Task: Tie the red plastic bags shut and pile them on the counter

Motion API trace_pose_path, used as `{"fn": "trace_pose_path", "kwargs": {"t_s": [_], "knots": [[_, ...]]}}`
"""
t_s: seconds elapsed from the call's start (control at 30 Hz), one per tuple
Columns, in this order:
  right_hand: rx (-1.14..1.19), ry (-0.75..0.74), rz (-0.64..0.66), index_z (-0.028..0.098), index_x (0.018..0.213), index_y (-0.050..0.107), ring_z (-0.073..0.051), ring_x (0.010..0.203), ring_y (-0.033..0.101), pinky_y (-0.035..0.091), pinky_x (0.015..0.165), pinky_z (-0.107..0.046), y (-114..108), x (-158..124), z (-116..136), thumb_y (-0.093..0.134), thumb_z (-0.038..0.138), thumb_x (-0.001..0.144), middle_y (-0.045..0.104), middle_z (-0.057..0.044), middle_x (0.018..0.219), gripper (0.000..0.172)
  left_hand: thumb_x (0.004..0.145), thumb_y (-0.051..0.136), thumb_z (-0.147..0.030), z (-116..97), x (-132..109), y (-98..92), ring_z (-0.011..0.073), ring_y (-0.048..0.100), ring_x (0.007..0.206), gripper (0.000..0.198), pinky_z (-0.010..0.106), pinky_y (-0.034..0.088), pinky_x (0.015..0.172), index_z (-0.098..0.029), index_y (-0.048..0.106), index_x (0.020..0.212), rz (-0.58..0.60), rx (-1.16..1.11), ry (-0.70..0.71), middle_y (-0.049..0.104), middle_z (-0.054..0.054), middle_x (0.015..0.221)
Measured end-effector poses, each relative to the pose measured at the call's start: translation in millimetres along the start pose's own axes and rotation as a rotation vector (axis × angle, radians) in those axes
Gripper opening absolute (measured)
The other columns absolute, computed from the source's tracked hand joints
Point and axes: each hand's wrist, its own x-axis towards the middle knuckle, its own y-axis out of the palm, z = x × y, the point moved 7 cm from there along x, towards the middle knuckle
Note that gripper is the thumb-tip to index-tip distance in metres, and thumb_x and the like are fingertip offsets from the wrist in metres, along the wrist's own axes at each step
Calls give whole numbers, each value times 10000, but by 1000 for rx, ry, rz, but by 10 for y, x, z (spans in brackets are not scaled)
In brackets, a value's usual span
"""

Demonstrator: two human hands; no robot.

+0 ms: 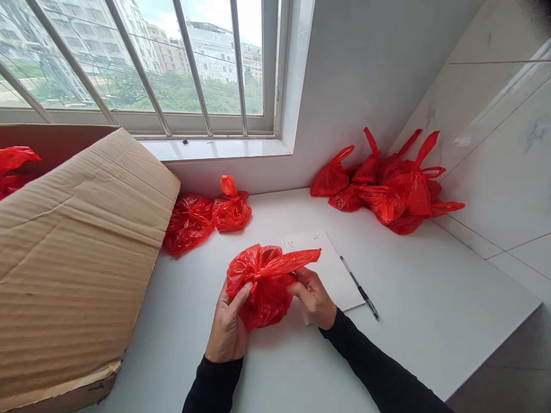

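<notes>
Between my hands is a red plastic bag [269, 295], knotted at the top, with its twisted end sticking out to the right. My left hand [230, 321] grips it from the left, thumb pressed near the knot and the other fingers hidden behind. On the other side my right hand [313, 295] pinches the bag's right edge between thumb and fingers. What the bag contains cannot be made out. Partly under the bag and my right hand lies a white notebook [338, 281] with some handwriting near its top. A black pen [360, 289] rests along the notebook's right side.
A large cardboard box [81, 246] fills the left side, with red plastic [17, 163] inside. Two tied red bags [232, 211] sit beside it under the barred window [206, 74]. Several more red bags [387, 189] are heaped at the back right. The white table [430, 298] ends at right.
</notes>
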Motion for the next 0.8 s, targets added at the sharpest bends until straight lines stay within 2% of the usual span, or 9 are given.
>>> {"fn": "trace_pose_path", "kwargs": {"t_s": [0.1,0.17,0.27,0.3,0.47,0.63,0.8], "knots": [[49,79,-89,213,972,677,-248,898,632,510,881,-389,-71,-3,-122,445,386,959,682,-62,868,290,687,789,-255,-29,0,-33,320,674,1060,596,388,556,871,-283,618,1257,-10,14,10,733,53,1154],[138,106,-121,217,1179,601,-254,977,640,508,923,-405,-94,3,-188,476,481,960,694,-78,965,365,675,762,-218,-28,-13,-26,322,677,1047,585,386,561,855,-285,622,1240,-12,18,-1,745,46,1105],[256,114,-62,239,1418,405,-267,1094,638,504,974,-447,-50,30,-196,594,507,908,685,-95,1125,606,691,740,-249,-16,-28,34,343,661,1074,560,406,558,866,-262,617,1238,24,26,-2,732,64,1131],[251,107,-38,249,1420,415,-270,1129,628,496,995,-455,-34,39,-170,623,488,897,674,-96,1168,611,702,744,-275,-9,-27,54,352,653,1089,555,414,554,874,-251,614,1241,38,31,0,723,74,1157],[70,30,41,282,1240,628,-259,1276,529,380,1137,-452,26,30,31,696,367,864,584,-61,1335,391,752,744,-314,6,1,19,343,633,1134,549,418,526,928,-230,579,1269,8,28,4,706,87,1194],[-105,56,-17,332,1272,602,-275,1238,516,409,1096,-484,22,-38,0,814,352,752,548,-60,1283,561,790,687,-288,-40,-36,63,312,621,1165,469,404,489,995,-233,596,1247,40,-30,-1,700,78,1219],[-221,78,-99,291,994,721,-257,1124,518,423,1056,-476,-62,-28,-46,775,402,787,540,-51,1104,242,807,661,-276,-36,-94,159,310,653,1098,417,406,520,930,-224,604,1217,96,-80,-13,713,86,1176]]}}
